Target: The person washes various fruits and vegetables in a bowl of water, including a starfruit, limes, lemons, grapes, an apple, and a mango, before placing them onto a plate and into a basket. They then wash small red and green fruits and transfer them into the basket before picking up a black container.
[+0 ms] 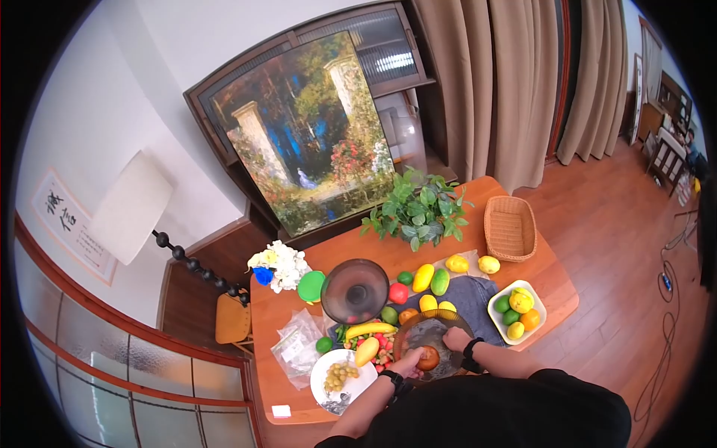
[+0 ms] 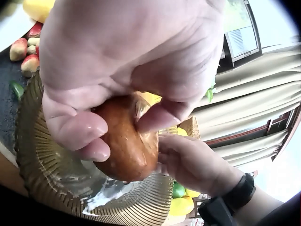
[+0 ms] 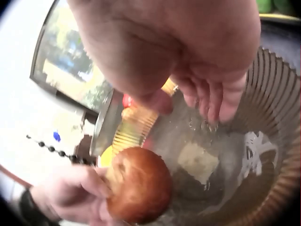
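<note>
In the left wrist view, my left hand (image 2: 127,61) grips a shiny brown-orange round fruit or vegetable (image 2: 124,141), thumb on one side and fingers on the other. It is held over a ribbed amber glass bowl (image 3: 277,94) with water in it. My right hand (image 3: 188,52), fingers loosely bent and holding nothing, hangs over the water in the right wrist view, with drops at its fingertips. A pale squarish patch (image 3: 200,162) shows in the bowl; I cannot tell what it is.
Left of the bowl are a white plate (image 1: 317,375) with grapes, a mango (image 1: 367,351) and a banana (image 1: 371,329). Behind stand a dark round dish (image 1: 336,299) and a plant (image 1: 418,209). A fruit tray (image 1: 539,328) and wicker basket (image 1: 511,231) are at right.
</note>
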A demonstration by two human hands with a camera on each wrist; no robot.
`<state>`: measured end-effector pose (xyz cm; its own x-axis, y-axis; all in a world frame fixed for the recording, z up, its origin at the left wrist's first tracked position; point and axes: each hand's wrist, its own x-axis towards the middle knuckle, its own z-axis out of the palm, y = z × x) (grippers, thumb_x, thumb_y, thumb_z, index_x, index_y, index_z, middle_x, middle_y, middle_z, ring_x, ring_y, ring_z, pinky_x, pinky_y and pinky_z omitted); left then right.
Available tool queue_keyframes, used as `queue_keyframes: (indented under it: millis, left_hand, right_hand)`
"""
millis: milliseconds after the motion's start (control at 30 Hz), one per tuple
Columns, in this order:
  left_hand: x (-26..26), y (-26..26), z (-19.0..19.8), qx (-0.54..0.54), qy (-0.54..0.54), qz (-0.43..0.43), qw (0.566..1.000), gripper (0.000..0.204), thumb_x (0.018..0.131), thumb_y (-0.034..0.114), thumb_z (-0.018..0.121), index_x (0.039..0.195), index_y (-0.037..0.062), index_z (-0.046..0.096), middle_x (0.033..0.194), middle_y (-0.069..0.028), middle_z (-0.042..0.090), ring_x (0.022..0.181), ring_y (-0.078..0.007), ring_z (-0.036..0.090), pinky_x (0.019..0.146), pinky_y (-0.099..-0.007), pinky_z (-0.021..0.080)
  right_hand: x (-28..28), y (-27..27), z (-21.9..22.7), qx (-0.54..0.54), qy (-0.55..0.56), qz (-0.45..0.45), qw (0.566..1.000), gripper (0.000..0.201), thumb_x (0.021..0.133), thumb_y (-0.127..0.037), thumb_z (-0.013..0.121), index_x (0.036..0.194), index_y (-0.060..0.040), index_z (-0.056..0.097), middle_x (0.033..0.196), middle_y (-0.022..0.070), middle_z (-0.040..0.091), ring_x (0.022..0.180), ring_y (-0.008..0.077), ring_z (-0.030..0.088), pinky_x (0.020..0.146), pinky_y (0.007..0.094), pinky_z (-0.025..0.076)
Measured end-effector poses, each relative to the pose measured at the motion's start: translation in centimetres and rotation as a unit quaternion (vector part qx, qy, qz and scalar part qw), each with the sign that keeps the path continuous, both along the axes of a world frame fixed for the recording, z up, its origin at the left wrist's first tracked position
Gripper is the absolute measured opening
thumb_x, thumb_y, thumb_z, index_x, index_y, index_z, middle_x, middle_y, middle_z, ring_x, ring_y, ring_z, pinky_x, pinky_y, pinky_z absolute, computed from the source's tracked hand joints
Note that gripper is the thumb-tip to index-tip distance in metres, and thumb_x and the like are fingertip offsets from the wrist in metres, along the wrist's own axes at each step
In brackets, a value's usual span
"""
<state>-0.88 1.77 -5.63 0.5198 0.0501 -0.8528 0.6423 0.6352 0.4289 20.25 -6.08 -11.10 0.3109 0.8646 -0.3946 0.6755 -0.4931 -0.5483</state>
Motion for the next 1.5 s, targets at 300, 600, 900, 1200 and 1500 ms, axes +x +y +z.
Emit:
queue_keyframes:
  millis: [300, 600, 900, 1200, 1500]
  left_hand:
    - [-0.1, -0.7, -1.6, -0.023, -0.059, 0.047, 0.997, 0.039, 0.099, 0.033, 0.057, 0.130, 0.0140, 0.043, 0.121, -0.0073, 0.059, 0.087, -0.0204, 0.065, 0.069, -0.0333, 0.055]
    - [-0.4, -1.5, -1.4, 0.171, 0.014, -0.042, 0.984, 0.044, 0.091, 0.038, 0.065, 0.122, 0.0114, 0.050, 0.090, -0.0029, 0.059, 0.063, -0.0134, 0.058, 0.053, -0.0252, 0.047]
    - [0.9, -1.1, -0.6, 0.060, 0.026, 0.102, 0.993, 0.038, 0.097, 0.048, 0.034, 0.104, 0.0163, 0.054, 0.067, -0.0004, 0.048, 0.049, -0.0107, 0.045, 0.042, -0.0246, 0.032]
    - [1.2, -0.7, -1.8, 0.354, -0.076, 0.061, 0.930, 0.044, 0.103, 0.049, 0.038, 0.115, 0.0137, 0.060, 0.074, -0.0044, 0.055, 0.048, -0.0142, 0.050, 0.040, -0.0275, 0.034]
    - [1.3, -0.4, 3.4, 0.031, 0.004, 0.188, 0.982, 0.048, 0.101, 0.055, 0.041, 0.122, 0.0133, 0.052, 0.082, -0.0068, 0.064, 0.053, -0.0157, 0.057, 0.046, -0.0260, 0.042]
  right_hand:
    - [-2.7, 0.6, 8.7, -0.074, 0.472, -0.002, 0.878, 0.024, 0.097, -0.016, 0.052, 0.100, 0.0005, 0.069, 0.091, 0.0091, 0.072, 0.079, 0.0179, 0.070, 0.072, 0.0330, 0.060]
    - [1.0, 0.3, -0.3, 0.028, -0.116, 0.089, 0.989, 0.030, 0.089, -0.022, 0.060, 0.082, 0.0053, 0.070, 0.076, 0.0117, 0.070, 0.078, 0.0191, 0.071, 0.069, 0.0315, 0.057]
    - [-2.3, 0.4, 7.7, 0.058, 0.187, 0.090, 0.977, 0.030, 0.096, -0.031, 0.056, 0.102, -0.0049, 0.071, 0.099, 0.0123, 0.071, 0.086, 0.0207, 0.070, 0.077, 0.0324, 0.057]
    - [-3.3, 0.2, 10.1, -0.123, 0.405, -0.026, 0.906, 0.049, 0.098, -0.045, 0.049, 0.118, -0.0005, 0.055, 0.085, 0.0135, 0.065, 0.062, 0.0182, 0.066, 0.050, 0.0305, 0.052]
    - [-4.5, 0.4, 8.7, -0.070, 0.501, -0.105, 0.856, 0.043, 0.096, -0.026, 0.057, 0.127, 0.0004, 0.045, 0.089, 0.0126, 0.062, 0.062, 0.0180, 0.065, 0.054, 0.0292, 0.056]
